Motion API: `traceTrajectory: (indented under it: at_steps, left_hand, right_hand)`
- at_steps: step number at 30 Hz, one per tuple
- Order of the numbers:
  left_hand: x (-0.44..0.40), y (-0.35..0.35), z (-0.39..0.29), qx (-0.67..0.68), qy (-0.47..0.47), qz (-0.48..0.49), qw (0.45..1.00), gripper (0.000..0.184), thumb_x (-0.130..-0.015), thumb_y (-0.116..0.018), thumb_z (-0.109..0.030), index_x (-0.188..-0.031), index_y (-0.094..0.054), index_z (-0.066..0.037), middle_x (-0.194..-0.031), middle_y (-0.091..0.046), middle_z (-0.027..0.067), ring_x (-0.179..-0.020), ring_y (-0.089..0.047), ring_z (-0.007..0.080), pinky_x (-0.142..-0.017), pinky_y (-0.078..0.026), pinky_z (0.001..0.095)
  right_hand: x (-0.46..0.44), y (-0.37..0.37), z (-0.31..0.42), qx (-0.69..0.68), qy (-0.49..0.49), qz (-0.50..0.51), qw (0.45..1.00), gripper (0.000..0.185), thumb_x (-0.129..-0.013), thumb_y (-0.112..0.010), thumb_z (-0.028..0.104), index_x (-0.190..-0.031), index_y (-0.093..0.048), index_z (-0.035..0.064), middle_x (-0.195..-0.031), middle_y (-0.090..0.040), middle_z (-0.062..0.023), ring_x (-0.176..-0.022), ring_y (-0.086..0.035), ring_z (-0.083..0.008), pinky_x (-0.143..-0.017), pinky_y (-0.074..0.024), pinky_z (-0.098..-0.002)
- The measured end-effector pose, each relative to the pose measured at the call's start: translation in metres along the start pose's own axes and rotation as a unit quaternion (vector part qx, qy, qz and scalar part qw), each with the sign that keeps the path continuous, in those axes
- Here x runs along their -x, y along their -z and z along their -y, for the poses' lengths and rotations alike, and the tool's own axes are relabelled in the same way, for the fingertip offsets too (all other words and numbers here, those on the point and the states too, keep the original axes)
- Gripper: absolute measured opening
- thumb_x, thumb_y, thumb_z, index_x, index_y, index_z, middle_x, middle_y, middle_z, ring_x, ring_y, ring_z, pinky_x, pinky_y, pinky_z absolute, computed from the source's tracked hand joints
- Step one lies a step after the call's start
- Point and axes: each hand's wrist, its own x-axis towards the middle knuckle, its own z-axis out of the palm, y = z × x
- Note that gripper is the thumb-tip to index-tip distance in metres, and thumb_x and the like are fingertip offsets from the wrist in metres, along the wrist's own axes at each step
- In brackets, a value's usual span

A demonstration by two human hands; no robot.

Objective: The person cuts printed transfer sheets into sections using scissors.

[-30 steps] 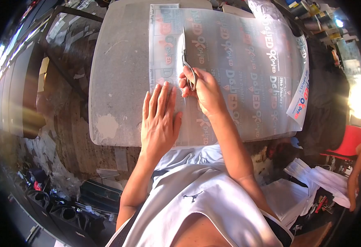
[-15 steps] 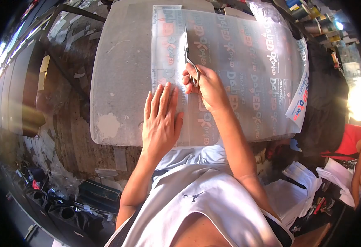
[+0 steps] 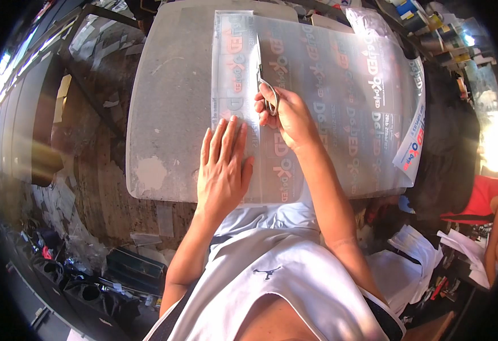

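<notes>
A printed translucent plastic sheet [image 3: 334, 85] covers the right part of the grey table. Along its left side runs a narrow strip [image 3: 233, 34] of the same printed plastic. My right hand [image 3: 286, 113] grips a pair of scissors [image 3: 270, 96] by its handle loops, blades pointing away from me along the strip's right edge. I cannot make out whether the blades are parted. My left hand [image 3: 223, 165] lies flat on the lower part of the strip, fingers stretched out, left of the scissors.
Bare grey tabletop [image 3: 169, 102] shows on the left. At the right edge a folded printed flap [image 3: 411, 145] hangs over. Rolls and spools [image 3: 448, 34] stand at the back right. White cloth or paper [image 3: 414, 250] lies lower right, near another person's arm [image 3: 496, 238].
The view has shifted slightly. My left hand stays flat on the strip, and my right hand with the scissors keeps nearly the same place.
</notes>
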Motion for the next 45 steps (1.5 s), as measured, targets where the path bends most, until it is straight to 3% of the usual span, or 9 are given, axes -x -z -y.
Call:
traceTrajectory:
  at_steps: [45]
  left_hand:
    - [0.000, 0.001, 0.001, 0.009, 0.004, -0.001, 1.000, 0.061, -0.101, -0.056, -0.024, -0.157, -0.043, -0.004, -0.165, -0.037, 0.0173, -0.156, -0.031, 0.0345, -0.130, -0.019, 0.0515]
  right_hand:
    - [-0.037, 0.004, 0.007, 0.013, 0.014, 0.003, 1.000, 0.036, -0.104, -0.069, 0.038, -0.099, -0.067, 0.0029, -0.082, -0.066, -0.0003, -0.065, -0.062, -0.0068, -0.065, -0.0551, -0.0226]
